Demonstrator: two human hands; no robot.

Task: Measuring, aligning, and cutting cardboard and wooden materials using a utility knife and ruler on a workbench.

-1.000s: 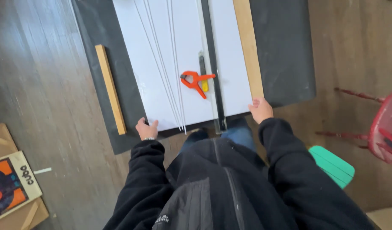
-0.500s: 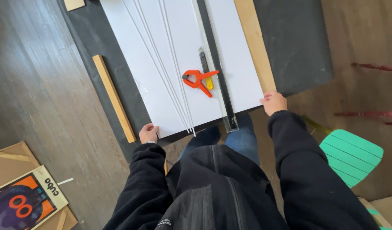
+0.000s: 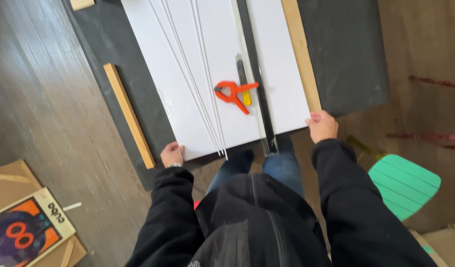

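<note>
- The person is gripping the near edge of a large white board at its two corners; the spread grip looks suited to keeping the wide sheet level and square on the dark mat beneath it.
- The left hand is closing on the near left corner, fingers curled under the edge and out of sight, thumb side on top; how tightly they are pinching cannot be told.
- The right hand is clasping the near right corner, knuckles up, just below the end of a long wooden strip lying along that edge.
- Between the two hands, beyond the fingertips, an orange spring clamp is resting on the board beside a long dark straightedge, which is overhanging the near edge; thin white strips are fanning toward the left hand.
- A second wooden strip is lying on the mat just left of the left fingers.
</note>
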